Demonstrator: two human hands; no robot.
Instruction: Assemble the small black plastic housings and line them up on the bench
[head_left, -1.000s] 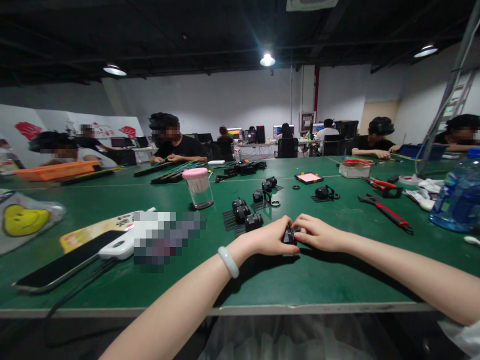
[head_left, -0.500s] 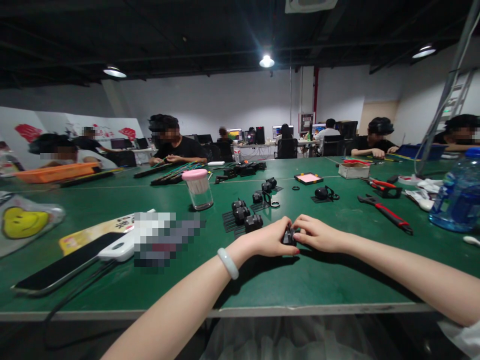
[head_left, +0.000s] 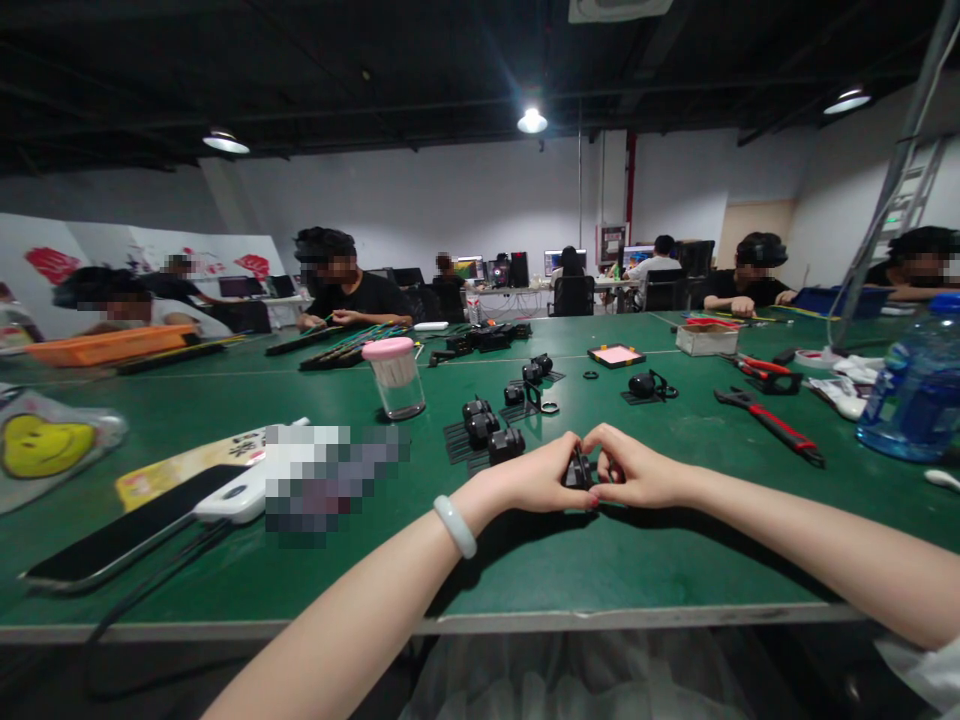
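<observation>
Bare right hand (head_left: 637, 470) has curled inward, its hold unclear. Bare left hand (head_left: 536, 478) clamps a faceted black plastic part (head_left: 576, 472) between thumb and fingers — direction and long axis hidden.

On the left we wear a smooth pale bangle (head_left: 455, 527), on the right a white sleeve (head_left: 921, 678), and nearest, gauzy cloth (head_left: 585, 675).
</observation>
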